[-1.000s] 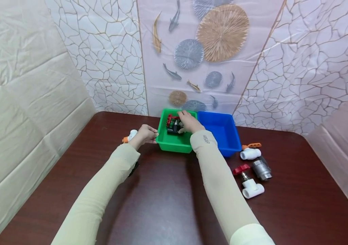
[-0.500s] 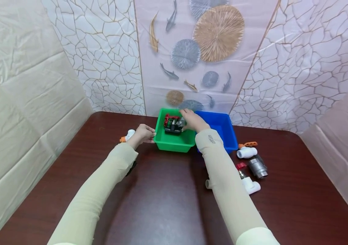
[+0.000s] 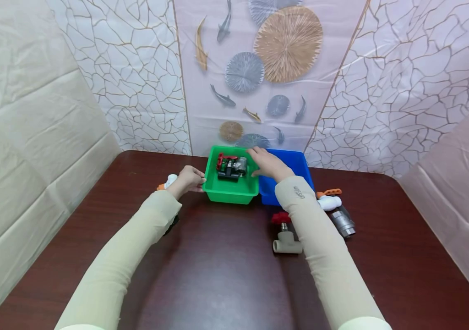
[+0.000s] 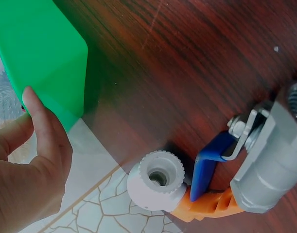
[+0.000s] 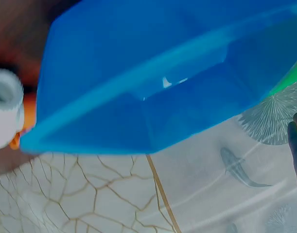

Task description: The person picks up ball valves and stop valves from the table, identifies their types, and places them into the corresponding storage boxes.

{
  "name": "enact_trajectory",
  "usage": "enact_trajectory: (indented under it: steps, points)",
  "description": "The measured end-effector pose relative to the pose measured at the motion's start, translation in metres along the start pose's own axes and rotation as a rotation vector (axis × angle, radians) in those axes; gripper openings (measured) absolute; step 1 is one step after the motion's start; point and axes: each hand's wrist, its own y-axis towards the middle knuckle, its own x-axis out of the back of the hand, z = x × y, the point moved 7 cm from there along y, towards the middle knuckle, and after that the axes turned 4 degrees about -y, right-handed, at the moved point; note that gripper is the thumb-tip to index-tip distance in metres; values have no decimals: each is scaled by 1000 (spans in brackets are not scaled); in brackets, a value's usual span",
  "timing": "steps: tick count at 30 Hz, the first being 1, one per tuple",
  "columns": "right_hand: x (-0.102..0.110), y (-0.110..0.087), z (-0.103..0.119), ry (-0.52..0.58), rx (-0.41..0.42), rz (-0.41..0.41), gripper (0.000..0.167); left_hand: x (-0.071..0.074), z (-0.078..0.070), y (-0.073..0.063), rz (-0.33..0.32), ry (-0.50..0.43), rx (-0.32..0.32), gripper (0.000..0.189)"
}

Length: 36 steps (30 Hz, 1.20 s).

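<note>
My left hand [image 3: 190, 179] pinches the left rim of the green bin [image 3: 230, 197] between thumb and fingers; the left wrist view also shows the fingertips at this rim. Inside the bin lies a small cluster of valves: one with a red handle [image 3: 220, 160], a black one [image 3: 228, 175] and a grey metal one [image 3: 240, 165]. My right hand [image 3: 269, 163] is over the border of the green bin and the blue bin [image 3: 296, 160], fingers apart and holding nothing. In the right wrist view only its fingertips show at the right edge.
Left of the green bin are a white valve [image 4: 158, 179] with an orange handle and a metal valve [image 4: 272, 160] with a blue lever. Right of the bins lie a beige tee valve [image 3: 287, 245], a white ball valve [image 3: 329, 202] and a metal fitting [image 3: 343, 223]. My right forearm covers part of this group.
My right hand has let go of the grey metal valve among the others in the green bin and drawn back rightward. My left hand keeps its hold on the rim.
</note>
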Motion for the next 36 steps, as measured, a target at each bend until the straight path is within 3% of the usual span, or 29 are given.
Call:
enact_trajectory:
  steps: [12,20,23,30,36]
  points:
    - [16,-18,3,-81,84,-22,72,-1,0,2,23,-1,-11,35]
    - [28,-25,-4,-93,73,-26,73,-5,-1,-2,31,-25,-45,38]
    - [31,-29,-8,-84,71,-37,71,-6,-2,-4,20,-4,-73,37]
    - [42,-43,-17,-57,63,-57,70,-4,-2,-9,-1,139,-179,36]
    - [48,-59,-31,-39,45,-81,71,-2,-2,-7,-24,169,-238,34]
